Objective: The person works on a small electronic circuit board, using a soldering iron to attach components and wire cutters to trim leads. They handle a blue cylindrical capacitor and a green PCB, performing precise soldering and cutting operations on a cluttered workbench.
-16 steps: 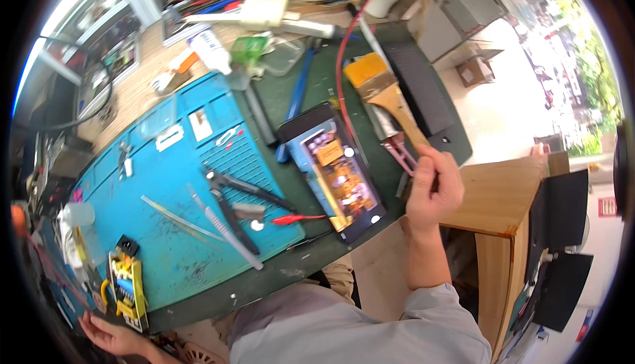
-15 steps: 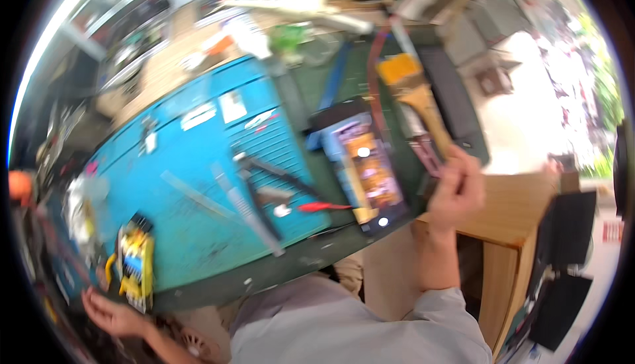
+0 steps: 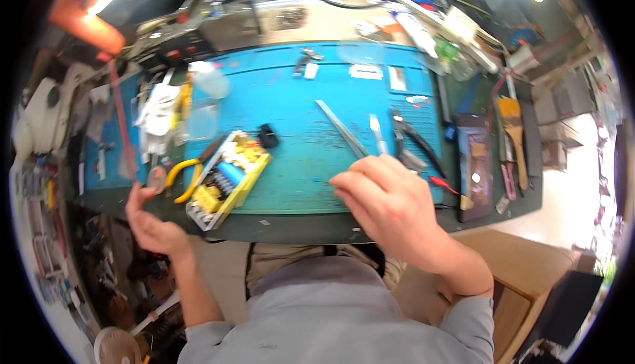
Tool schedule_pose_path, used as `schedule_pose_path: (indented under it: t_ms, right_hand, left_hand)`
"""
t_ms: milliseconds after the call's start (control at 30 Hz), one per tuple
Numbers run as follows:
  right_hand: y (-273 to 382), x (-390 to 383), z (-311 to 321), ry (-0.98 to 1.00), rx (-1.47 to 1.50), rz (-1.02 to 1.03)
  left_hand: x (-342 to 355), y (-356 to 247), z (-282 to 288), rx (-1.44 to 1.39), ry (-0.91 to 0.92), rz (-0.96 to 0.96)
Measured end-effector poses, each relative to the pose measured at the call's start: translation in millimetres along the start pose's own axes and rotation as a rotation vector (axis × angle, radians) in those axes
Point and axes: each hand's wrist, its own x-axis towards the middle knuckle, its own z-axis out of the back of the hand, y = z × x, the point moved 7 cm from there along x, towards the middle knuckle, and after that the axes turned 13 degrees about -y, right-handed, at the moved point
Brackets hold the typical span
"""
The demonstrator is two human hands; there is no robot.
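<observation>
My right hand (image 3: 393, 205) is over the front middle of the blue work mat (image 3: 297, 179), fingers bent together in a pinch. Whatever is between its fingertips, if anything, is too small and blurred to make out. Just beyond it lie a thin metal strip (image 3: 340, 128) and a pale blade-like strip (image 3: 378, 132). At the front left, my left hand (image 3: 157, 226) has its fingers partly bent and apart. A red cord (image 3: 121, 119) runs down to its fingertips; no grip on it shows. Nearest that hand are yellow-handled pliers (image 3: 182, 177) and an open yellow housing (image 3: 245, 182) with a blue cylinder (image 3: 228, 173) inside.
Black-handled cutters (image 3: 420, 142) lie on the mat's right part. Farther right are a phone-like device (image 3: 473, 172) with a lit screen and a wooden-handled brush (image 3: 513, 126). An orange lamp-like object (image 3: 89, 30) hangs at the upper left. A wooden cabinet (image 3: 522, 251) stands at the right.
My right hand has left the brush handle and come left over the mat. The view has swung left, bringing in the table's left side. My left hand stays by the left edge.
</observation>
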Motion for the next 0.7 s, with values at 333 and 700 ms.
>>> schedule_pose_path:
  t_ms: [333, 700]
  right_hand:
    - [19, 31, -43, 0.164, -0.187, -0.128]
    - [-2, 22, -37, 0.188, -0.269, -0.261]
  left_hand:
    - [8, -43, -9, -0.004, 0.037, -0.208]
    - [18, -58, -14, -0.140, 0.180, -0.219]
